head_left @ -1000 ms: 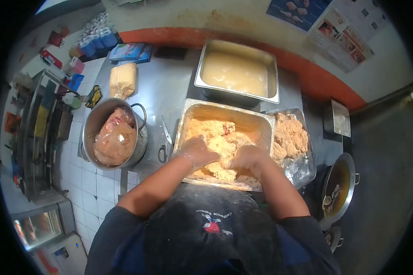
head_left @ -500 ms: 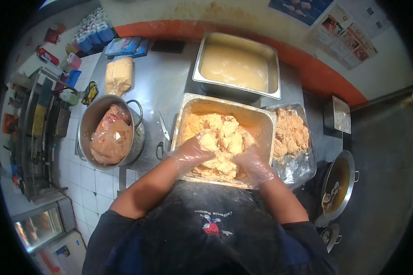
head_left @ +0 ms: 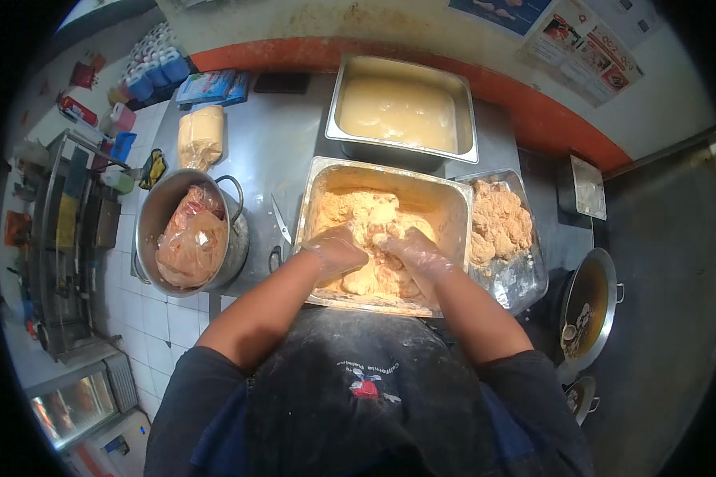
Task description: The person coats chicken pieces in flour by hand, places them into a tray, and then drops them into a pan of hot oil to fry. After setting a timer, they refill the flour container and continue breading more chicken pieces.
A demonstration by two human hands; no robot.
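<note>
Both hands wear clear plastic gloves and are inside a deep metal pan (head_left: 463, 208) of orange-yellow flour with coated pieces (head_left: 382, 211) in it. My left hand (head_left: 336, 253) is at the left of the heap, its fingers curled and partly sunk in the flour. Opposite it, my right hand (head_left: 416, 253) has its fingers bent around some of the floured pieces near the middle. Flour covers the fingertips of both. To the right, a clear tray (head_left: 525, 282) holds a pile of coated pieces (head_left: 499, 219).
Behind stands a metal pan (head_left: 336, 131) of pale liquid. Left are scissors (head_left: 281, 219), a pot (head_left: 142, 238) with bagged meat (head_left: 191, 246), and a bag of yellowish powder (head_left: 201, 135). At right, a wide pan of oil (head_left: 589, 314) sits lower.
The hands have drawn closer together over the heap. My right hand has moved up and left, and the lifted flour and pieces have dropped lower. The view has shifted slightly.
</note>
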